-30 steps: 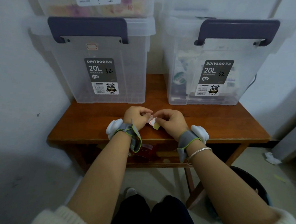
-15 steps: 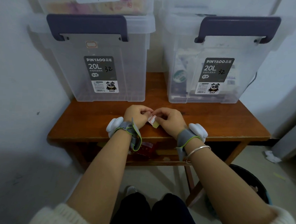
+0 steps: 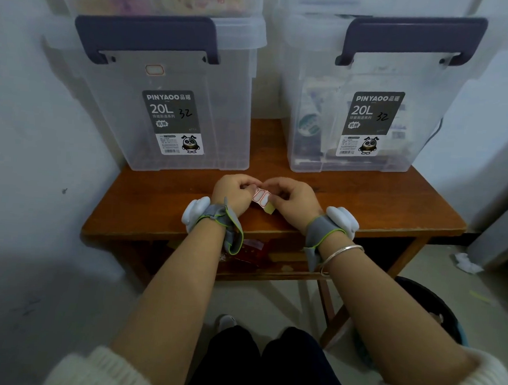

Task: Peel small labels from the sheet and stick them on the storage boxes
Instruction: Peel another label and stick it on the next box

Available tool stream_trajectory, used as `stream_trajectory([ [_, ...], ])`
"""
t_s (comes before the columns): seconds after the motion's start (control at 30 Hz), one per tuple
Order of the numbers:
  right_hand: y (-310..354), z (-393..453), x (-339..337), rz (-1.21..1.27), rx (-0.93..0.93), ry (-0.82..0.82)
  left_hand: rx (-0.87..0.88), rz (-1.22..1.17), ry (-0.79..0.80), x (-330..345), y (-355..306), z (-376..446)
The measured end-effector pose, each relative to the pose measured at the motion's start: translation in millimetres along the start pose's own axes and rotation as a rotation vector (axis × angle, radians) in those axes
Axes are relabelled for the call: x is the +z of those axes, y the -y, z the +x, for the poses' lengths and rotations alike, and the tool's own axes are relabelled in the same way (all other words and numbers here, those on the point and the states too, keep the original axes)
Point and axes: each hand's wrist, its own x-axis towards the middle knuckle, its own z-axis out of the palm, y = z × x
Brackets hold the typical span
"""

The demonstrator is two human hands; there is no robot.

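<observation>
Just below the middle of the frame, the left hand (image 3: 234,192) and the right hand (image 3: 291,199) met over the near part of the table (image 3: 162,204), both curled nearly closed with fingertips pinched on the small label sheet (image 3: 262,199) between them. The left pinched its upper left edge; the right gripped its right side, where a tan bit of backing stuck out at the lower right. Whether a label had begun to lift could not be told, since the fingers hid that corner.

The sheet showed two red-bordered white labels side by side. Each label's long axis ran roughly up and down the frame, tilted slightly; the sheet's printed face pointed up toward the camera, and the strip ran from upper left to lower right.

The likely risks were small ones. A label so little could tear at its border or curl back and stick to itself if pulled too sharply, or cling to a fingertip and lose tack. The backing might bend rather than release. Placement could also go crooked on the slick plastic: the left box (image 3: 175,104) in the upper left already carried one label (image 3: 154,70) under its handle, while the right box (image 3: 368,110) in the upper right showed none
</observation>
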Motion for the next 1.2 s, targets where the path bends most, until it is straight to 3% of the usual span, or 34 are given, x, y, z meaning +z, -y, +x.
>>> stream_trajectory([
  [1.2, 3.4, -3.1, 0.0, -0.022, -0.008, -0.032, -0.010, -0.007, -0.012, -0.4, -1.3, -1.6],
])
